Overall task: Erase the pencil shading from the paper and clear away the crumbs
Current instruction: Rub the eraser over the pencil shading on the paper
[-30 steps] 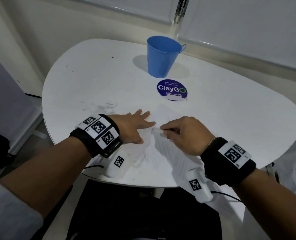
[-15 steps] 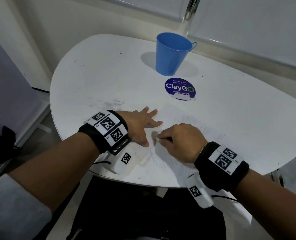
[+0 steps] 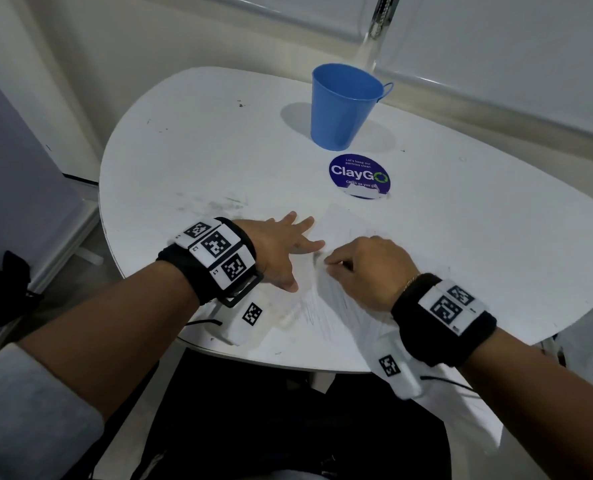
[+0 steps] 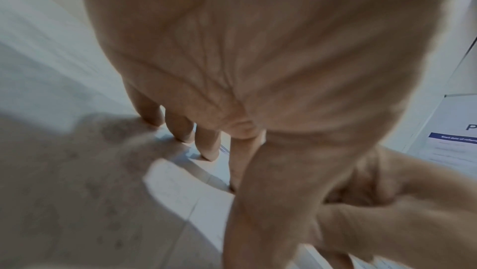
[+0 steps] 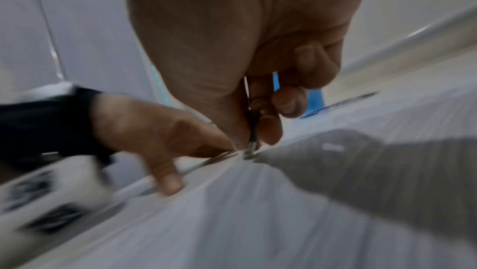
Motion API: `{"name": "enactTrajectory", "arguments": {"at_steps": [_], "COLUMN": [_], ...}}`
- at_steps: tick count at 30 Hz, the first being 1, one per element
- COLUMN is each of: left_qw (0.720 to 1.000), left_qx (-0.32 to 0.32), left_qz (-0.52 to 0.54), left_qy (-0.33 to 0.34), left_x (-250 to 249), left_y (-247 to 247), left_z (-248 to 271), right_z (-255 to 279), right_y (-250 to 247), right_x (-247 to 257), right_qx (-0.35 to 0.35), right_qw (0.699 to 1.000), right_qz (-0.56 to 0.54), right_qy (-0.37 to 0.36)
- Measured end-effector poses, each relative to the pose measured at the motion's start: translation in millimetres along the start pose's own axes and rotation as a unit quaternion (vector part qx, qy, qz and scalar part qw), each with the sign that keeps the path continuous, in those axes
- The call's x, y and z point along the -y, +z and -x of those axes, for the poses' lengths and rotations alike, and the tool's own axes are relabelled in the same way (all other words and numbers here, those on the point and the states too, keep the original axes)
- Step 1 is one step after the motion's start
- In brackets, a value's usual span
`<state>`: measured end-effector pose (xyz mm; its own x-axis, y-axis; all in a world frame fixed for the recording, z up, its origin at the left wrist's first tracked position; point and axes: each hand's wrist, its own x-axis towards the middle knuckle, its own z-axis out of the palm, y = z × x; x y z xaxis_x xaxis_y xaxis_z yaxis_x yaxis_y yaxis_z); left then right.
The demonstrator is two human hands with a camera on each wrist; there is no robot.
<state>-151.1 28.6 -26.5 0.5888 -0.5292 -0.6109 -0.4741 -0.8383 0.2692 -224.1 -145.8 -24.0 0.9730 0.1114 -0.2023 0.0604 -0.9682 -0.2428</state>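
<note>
**Erasing in Progress: Hand and Paper Status**

Compared with the earlier frame, the right hand point(image 3: 364, 268) has shifted slightly along the white sheet of paper point(image 3: 336, 299) with faint grey pencil shading, pinching a small white eraser point(image 3: 326, 262). The left hand point(image 3: 281, 247) stays flat, fingers spread, pressing the sheet onto the smooth white rounded desk point(image 3: 198, 161).

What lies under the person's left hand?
The left hand presses flat on the paper, which lies on the white table. Any shading under the palm is covered.
</note>
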Motion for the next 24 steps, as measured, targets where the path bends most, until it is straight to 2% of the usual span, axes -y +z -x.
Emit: {"name": "enactTrajectory", "arguments": {"at_steps": [2,4,8,12,15,20,24], "left_qw": [1.000,1.000,1.000,1.000,0.998,0.998,0.998], "left_qx": [0.001,0.002,0.003,-0.004,-0.009,0.000,0.007], "left_qz": [0.005,0.003,-0.010,-0.016,-0.043,-0.043,-0.031], "left_qy": [0.000,0.002,0.006,0.026,0.050,0.051,0.046], "left_x": [2,2,-2,1,-3,-11,-15], "left_y": [1,0,-1,4,11,17,17], "left_z": [-1,0,2,1,-2,2,6], "right_z": [10,11,1,15,26,44,49], "right_y": [5,3,2,16,22,34,39], "right_x": [7,5,-6,-7,-20,-29,-29], "right_qx": [0.034,0.041,-0.009,-0.013,-0.020,-0.050,-0.062], "right_qw": [0.999,0.999,0.998,0.997,0.989,0.978,0.976], "right_qz": [0.009,-0.001,-0.058,-0.077,-0.139,-0.198,-0.204], "right_qy": [-0.036,-0.032,0.024,0.029,0.043,0.048,0.050]}}
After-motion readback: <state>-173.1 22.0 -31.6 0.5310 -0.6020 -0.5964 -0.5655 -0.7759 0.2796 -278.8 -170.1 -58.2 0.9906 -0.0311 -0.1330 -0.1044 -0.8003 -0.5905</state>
